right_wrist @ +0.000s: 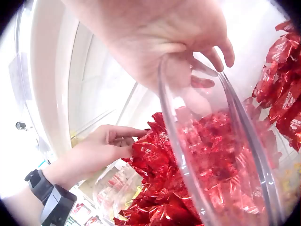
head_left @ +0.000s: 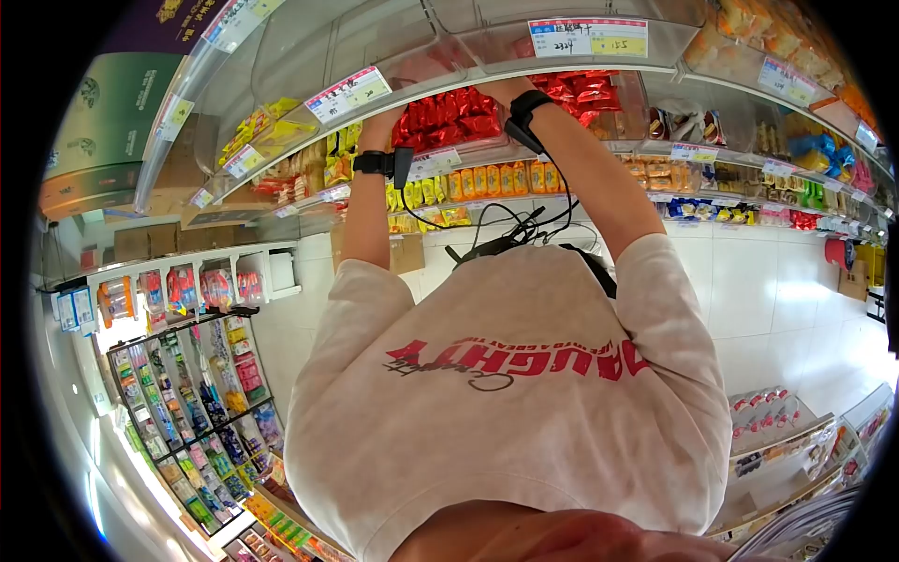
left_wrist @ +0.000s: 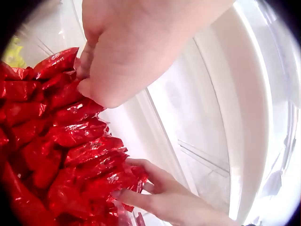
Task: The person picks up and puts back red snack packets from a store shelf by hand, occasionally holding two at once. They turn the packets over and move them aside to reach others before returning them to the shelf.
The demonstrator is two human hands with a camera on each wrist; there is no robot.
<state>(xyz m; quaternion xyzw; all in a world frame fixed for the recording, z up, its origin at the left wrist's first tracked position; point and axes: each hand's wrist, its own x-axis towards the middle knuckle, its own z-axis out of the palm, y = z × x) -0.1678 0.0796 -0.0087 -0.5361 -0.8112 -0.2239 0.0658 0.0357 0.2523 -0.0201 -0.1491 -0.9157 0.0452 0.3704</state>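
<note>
Foil-wrapped red packets point(head_left: 449, 120) stand packed in a clear bin on the upper shelf, both arms reaching into it. At one end of the packed row, my left hand point(left_wrist: 136, 47) has its thumb and fingers round the edge of a packet; the right wrist view shows this left hand point(right_wrist: 106, 146) from the side. My right hand point(right_wrist: 178, 42) is at a clear plastic divider point(right_wrist: 249, 136), with a bit of red between its thumb and fingers. In the left wrist view the right hand point(left_wrist: 164, 193) pinches a packet at the row's other end.
Clear bin fronts with price labels point(head_left: 588, 39) run along the shelf edge. More red packets point(right_wrist: 287, 103) lie beyond the divider. Yellow packets point(head_left: 267, 131) are in a bin at the left. Lower shelves carry orange packets point(head_left: 496, 178). Dark cables point(head_left: 524, 220) hang between the arms.
</note>
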